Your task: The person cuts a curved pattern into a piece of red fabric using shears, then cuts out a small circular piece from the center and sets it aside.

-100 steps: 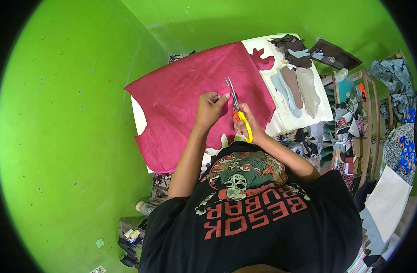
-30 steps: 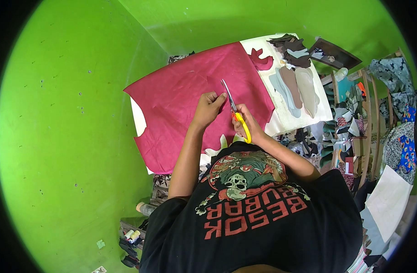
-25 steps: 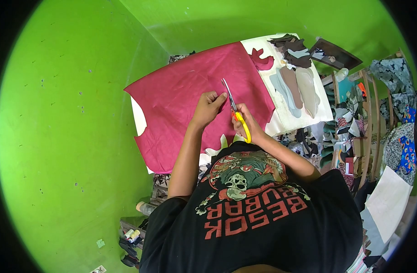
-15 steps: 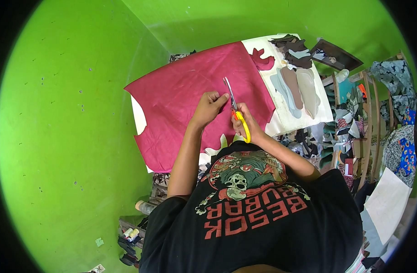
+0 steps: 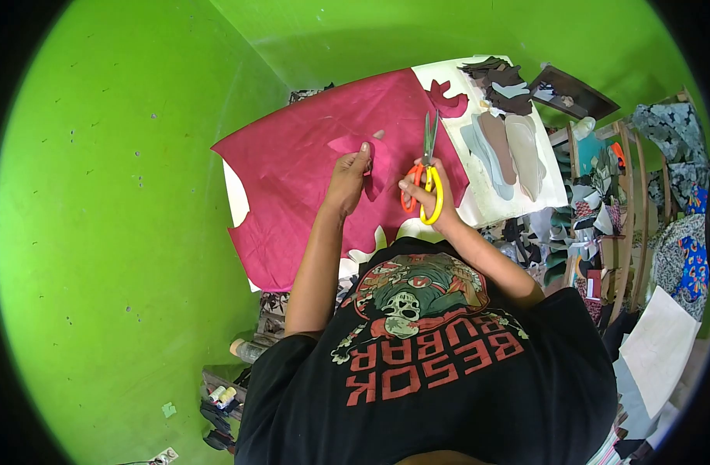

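My left hand (image 5: 347, 180) pinches a small curved piece of dark red material (image 5: 381, 172) between thumb and fingers, above a large sheet of the same material (image 5: 293, 167). In my right hand (image 5: 432, 199) is a pair of scissors (image 5: 435, 186) with one yellow and one orange handle. Its blades point away from me and stand slightly apart, to the right of the held piece. The sheet lies over a white board (image 5: 542, 186), and its near edge has curved cut-outs. Part of my left fingers is hidden behind the piece.
Grey and brown sole-shaped pieces (image 5: 494, 147) lie on the board's right side, below a dark stack of cut pieces (image 5: 504, 91). A red cut scrap (image 5: 450, 105) rests beside them. Cluttered wooden shelving (image 5: 628, 217) stands at right; a green wall (image 5: 122, 232) is at left.
The scissors have moved right, away from my left hand, and their blades have parted slightly. The red piece in my left hand now shows lifted and turned.
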`<action>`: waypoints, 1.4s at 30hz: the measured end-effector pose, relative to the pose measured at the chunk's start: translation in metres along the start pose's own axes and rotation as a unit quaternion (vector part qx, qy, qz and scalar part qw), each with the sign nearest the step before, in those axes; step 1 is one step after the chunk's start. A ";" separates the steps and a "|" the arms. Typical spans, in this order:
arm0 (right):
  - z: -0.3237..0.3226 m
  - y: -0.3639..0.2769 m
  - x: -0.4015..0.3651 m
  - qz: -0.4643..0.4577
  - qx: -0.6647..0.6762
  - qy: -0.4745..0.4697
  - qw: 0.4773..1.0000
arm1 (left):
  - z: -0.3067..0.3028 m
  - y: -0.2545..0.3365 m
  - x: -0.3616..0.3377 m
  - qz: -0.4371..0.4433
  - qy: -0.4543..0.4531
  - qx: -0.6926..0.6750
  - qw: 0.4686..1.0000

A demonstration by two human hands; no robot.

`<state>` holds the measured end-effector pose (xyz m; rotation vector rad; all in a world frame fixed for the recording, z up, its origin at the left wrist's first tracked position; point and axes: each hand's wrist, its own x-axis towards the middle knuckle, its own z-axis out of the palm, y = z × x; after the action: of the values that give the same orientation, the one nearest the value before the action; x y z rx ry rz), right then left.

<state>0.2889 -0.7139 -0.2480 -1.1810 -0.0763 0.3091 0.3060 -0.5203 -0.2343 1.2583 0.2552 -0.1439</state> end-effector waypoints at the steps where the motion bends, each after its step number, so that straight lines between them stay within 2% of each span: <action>1: -0.001 -0.003 0.002 -0.016 -0.020 0.014 1.000 | -0.001 -0.003 0.001 -0.001 0.001 0.000 1.000; 3: 0.000 -0.007 0.010 -0.037 -0.029 0.010 0.999 | 0.000 -0.006 0.002 0.022 0.024 0.004 0.999; 6: 0.012 -0.013 0.018 0.021 -0.028 0.023 0.999 | 0.022 -0.009 -0.006 0.075 0.041 0.066 0.994; 10: 0.014 -0.012 0.023 0.030 -0.048 0.030 0.998 | 0.021 -0.021 -0.003 0.083 0.053 0.021 0.995; 12: 0.013 -0.016 0.024 0.014 -0.067 0.026 0.997 | 0.020 -0.021 -0.009 0.031 -0.016 0.005 0.999; 14: 0.008 -0.020 0.028 -0.011 -0.112 0.013 0.994 | 0.016 -0.024 -0.012 0.030 -0.026 -0.043 0.998; 16: 0.007 -0.022 0.031 -0.015 -0.071 0.005 0.997 | 0.013 -0.022 -0.013 0.029 -0.036 -0.089 0.995; 17: 0.007 -0.021 0.032 -0.019 -0.030 -0.001 0.999 | 0.011 -0.022 -0.013 0.045 -0.016 -0.108 0.993; 19: 0.011 -0.022 0.031 -0.029 -0.043 0.007 0.999 | 0.012 -0.020 -0.013 0.061 0.005 -0.127 0.990; 21: 0.015 -0.018 0.031 -0.087 -0.072 0.021 0.993 | 0.017 -0.021 -0.011 0.087 0.053 -0.094 0.990; 22: 0.018 -0.026 0.026 -0.042 -0.067 0.022 0.997 | 0.019 -0.023 -0.011 0.088 0.052 -0.093 0.990; 25: 0.012 -0.014 0.030 -0.069 -0.096 0.028 0.993 | 0.014 -0.036 -0.011 0.103 0.068 -0.082 0.989; 27: 0.008 -0.011 0.033 -0.073 -0.103 0.020 0.992 | 0.007 -0.039 -0.011 0.027 0.082 -0.028 0.996; 28: 0.006 -0.012 0.033 -0.075 -0.112 0.013 0.991 | 0.006 -0.038 -0.014 0.027 0.081 -0.029 0.996; 30: 0.001 -0.022 0.031 -0.038 -0.121 -0.012 0.992 | 0.004 -0.037 -0.020 -0.039 0.175 -0.210 0.961; 31: 0.000 -0.029 0.030 -0.001 -0.129 -0.037 0.991 | -0.002 -0.036 -0.020 -0.040 0.174 -0.210 0.961; 32: -0.003 -0.033 0.031 -0.002 -0.128 -0.035 0.991 | -0.007 -0.034 -0.019 0.061 0.203 -0.052 0.976; 33: -0.007 -0.036 0.032 0.028 -0.165 -0.079 0.983 | -0.012 -0.033 -0.019 0.160 0.224 0.107 0.955; 34: -0.008 -0.041 0.032 0.057 -0.201 -0.124 0.970 | -0.010 -0.022 -0.024 0.208 0.207 0.200 0.935; 35: -0.007 -0.046 0.030 0.059 -0.203 -0.126 0.969 | -0.009 -0.009 -0.026 0.208 0.209 0.199 0.935; 36: -0.004 -0.053 0.029 0.074 -0.216 -0.138 0.964 | -0.010 0.002 -0.026 0.166 0.045 0.198 0.965; 37: -0.001 -0.057 0.028 0.088 -0.230 -0.152 0.957 | -0.011 0.007 -0.025 0.121 -0.121 0.192 0.966; 38: -0.001 -0.053 0.029 0.089 -0.232 -0.155 0.956 | -0.010 0.006 -0.023 0.122 -0.118 0.190 0.967; 40: -0.001 -0.043 0.034 0.001 -0.130 -0.119 0.984 | -0.003 -0.002 -0.018 0.051 -0.078 0.141 0.986; 41: -0.005 -0.041 0.035 0.001 -0.131 -0.117 0.984 | 0.000 -0.006 -0.017 0.051 -0.079 0.141 0.986; 42: -0.006 -0.041 0.036 0.002 -0.082 -0.077 0.994 | 0.002 -0.010 -0.017 0.086 -0.052 0.132 0.986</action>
<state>0.3330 -0.7233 -0.2164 -1.3193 -0.2387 0.4025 0.2878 -0.5254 -0.2384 1.5255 0.0366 -0.0962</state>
